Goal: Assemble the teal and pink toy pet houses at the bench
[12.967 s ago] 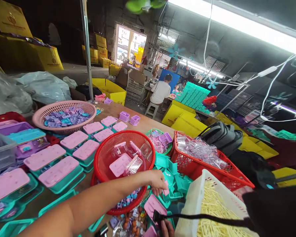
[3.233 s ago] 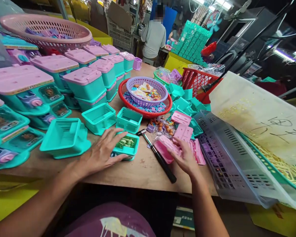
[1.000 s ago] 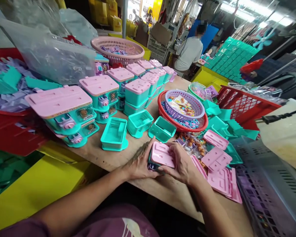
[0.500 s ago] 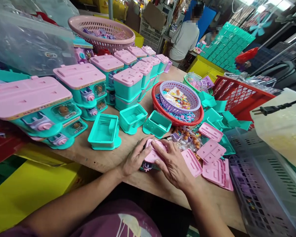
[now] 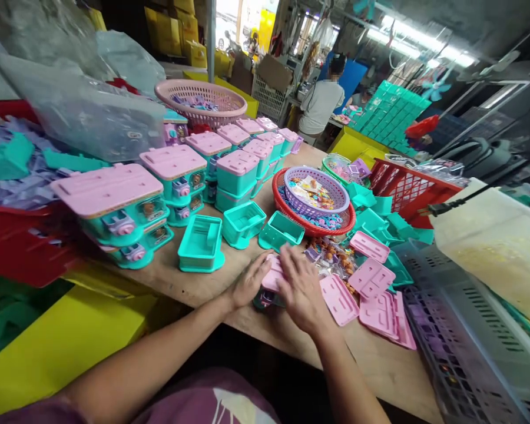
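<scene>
Head view: both hands, left hand (image 5: 247,285) and right hand (image 5: 301,288), press a pink lid (image 5: 274,278) onto a teal toy box (image 5: 263,299) (three open teal bases (image 5: 242,227) wait unlidded on the desk (image 5: 380,365)).

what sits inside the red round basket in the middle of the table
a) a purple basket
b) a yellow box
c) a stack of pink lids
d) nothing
a: a smaller purple basket holding small colourful pieces sits inside the red basket.

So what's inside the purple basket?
The purple basket holds small colourful toy pieces, some in clear packets. It sits in a red basket on purple and blue bits; whatever lies beneath it is hidden.
</scene>
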`<state>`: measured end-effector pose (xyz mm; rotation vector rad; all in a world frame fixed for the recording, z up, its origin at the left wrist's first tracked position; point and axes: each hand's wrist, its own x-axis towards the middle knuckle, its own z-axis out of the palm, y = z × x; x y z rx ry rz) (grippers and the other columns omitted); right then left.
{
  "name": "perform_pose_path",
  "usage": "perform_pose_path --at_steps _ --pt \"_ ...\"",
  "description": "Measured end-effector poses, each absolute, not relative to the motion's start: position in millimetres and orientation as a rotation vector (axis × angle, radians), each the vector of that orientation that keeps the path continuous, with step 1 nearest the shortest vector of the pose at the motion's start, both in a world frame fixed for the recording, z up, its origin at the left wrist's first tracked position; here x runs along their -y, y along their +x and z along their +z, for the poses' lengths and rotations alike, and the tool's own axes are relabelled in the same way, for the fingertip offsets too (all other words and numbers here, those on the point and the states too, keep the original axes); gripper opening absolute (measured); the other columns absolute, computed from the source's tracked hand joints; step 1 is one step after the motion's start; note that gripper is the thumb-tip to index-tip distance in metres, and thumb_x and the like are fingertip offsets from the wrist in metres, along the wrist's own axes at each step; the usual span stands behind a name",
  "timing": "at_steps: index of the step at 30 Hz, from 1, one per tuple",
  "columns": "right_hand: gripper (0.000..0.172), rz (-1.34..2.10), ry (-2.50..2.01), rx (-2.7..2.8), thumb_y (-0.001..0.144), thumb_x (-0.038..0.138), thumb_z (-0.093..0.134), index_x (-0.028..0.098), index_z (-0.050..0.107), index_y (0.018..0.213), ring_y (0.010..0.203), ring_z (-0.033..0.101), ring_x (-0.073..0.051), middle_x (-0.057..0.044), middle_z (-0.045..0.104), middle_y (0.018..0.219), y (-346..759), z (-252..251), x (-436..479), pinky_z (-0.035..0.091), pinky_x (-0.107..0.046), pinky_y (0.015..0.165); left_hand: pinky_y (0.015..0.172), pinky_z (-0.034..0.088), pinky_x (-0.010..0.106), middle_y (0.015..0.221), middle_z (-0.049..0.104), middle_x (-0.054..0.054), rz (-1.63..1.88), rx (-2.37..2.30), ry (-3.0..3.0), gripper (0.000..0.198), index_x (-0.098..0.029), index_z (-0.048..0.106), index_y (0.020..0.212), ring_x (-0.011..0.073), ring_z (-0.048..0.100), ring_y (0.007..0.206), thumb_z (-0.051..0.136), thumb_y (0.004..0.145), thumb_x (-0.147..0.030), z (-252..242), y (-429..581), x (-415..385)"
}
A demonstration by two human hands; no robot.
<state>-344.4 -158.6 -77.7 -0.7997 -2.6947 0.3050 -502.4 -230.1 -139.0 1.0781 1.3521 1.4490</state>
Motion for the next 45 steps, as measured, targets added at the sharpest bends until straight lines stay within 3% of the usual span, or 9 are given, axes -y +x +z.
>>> perform_pose_path --at_steps 3,8,15,19,22,26,33,40,45 --pt "0.061 0.213 -0.757 2.817 0.099 0.048 0.035 0.023 0.024 0.153 0.139 0.035 -0.032 -0.011 0.043 0.149 -349 -78 163 0.033 -0.056 0.109 0.121 0.027 0.045 0.150 0.044 0.007 1.436 -1.378 1.120 0.055 -0.019 0.044 0.141 0.0212 0.039 0.140 0.034 0.097 -0.049 -141 -501 230" --pt "0.067 0.092 -0.710 2.722 0.100 0.049 0.028 0.019 0.005 0.156 0.146 0.024 -0.031 -0.014 0.033 0.155 -352 -73 172 0.025 -0.058 0.113 0.118 0.034 0.042 0.151 0.042 0.010 1.389 -1.378 1.166 0.062 -0.016 0.036 0.147 0.0215 0.041 0.139 0.030 0.097 -0.052 -144 -504 229" --pt "0.077 0.043 -0.646 2.873 0.090 0.062 0.045 0.021 0.024 0.153 0.130 0.044 -0.035 -0.017 0.042 0.148 -350 -88 174 0.037 -0.056 0.103 0.112 0.038 0.048 0.134 0.056 0.013 1.442 -1.657 1.436 0.050 -0.017 0.045 0.139 0.0261 0.049 0.129 0.046 0.094 -0.038 -112 -514 249" --pt "0.088 0.133 -0.773 2.951 0.083 0.067 0.053 0.025 0.021 0.154 0.124 0.047 -0.036 -0.017 0.047 0.140 -324 -75 173 0.040 -0.054 0.097 0.103 0.043 0.043 0.115 0.064 0.010 1.292 -2.113 1.935 0.033 -0.019 0.061 0.121 0.0248 0.056 0.115 0.046 0.095 -0.031 -72 -576 254" --pt "0.104 0.191 -0.913 3.011 0.071 0.061 0.068 0.024 0.019 0.154 0.127 0.043 -0.038 -0.017 0.042 0.144 -304 -71 172 0.040 -0.051 0.098 0.105 0.038 0.047 0.124 0.061 0.013 0.930 -2.363 1.839 0.043 -0.017 0.058 0.127 0.0306 0.052 0.119 0.056 0.089 -0.036 -62 -629 242" --pt "0.091 0.336 -1.068 2.954 0.076 0.043 0.064 0.023 0.020 0.154 0.115 0.055 -0.032 -0.015 0.053 0.132 -278 -67 166 0.042 -0.047 0.097 0.093 0.048 0.041 0.104 0.071 0.009 0.868 -2.337 1.689 0.042 -0.020 0.066 0.117 0.0290 0.064 0.102 0.068 0.079 -0.038 -76 -651 222" --pt "0.093 0.586 -1.070 2.485 0.082 0.058 0.058 0.025 0.011 0.155 0.139 0.038 -0.033 -0.012 0.036 0.153 -293 8 176 0.035 -0.049 0.111 0.097 0.046 0.046 0.111 0.067 0.019 1.419 -2.299 1.323 0.041 -0.010 0.062 0.117 0.0328 0.062 0.111 0.062 0.082 -0.033 -102 -581 201" --pt "0.104 0.885 -0.934 2.449 0.078 0.067 0.057 0.013 0.010 0.154 0.140 0.037 -0.031 -0.017 0.029 0.156 -446 38 188 0.033 -0.043 0.112 0.089 0.053 0.036 0.123 0.063 0.015 2.140 -2.006 0.969 0.055 -0.014 0.048 0.131 0.0196 0.065 0.106 0.009 0.102 -0.039 -106 -563 252" --pt "0.108 0.675 -1.196 2.594 0.079 0.064 0.057 0.005 0.005 0.153 0.131 0.045 -0.038 -0.029 0.040 0.144 -520 5 199 0.040 -0.046 0.102 0.109 0.040 0.044 0.146 0.043 0.015 2.224 -2.158 1.213 0.056 -0.019 0.035 0.145 0.0269 0.042 0.135 0.047 0.095 -0.043 -124 -581 302"
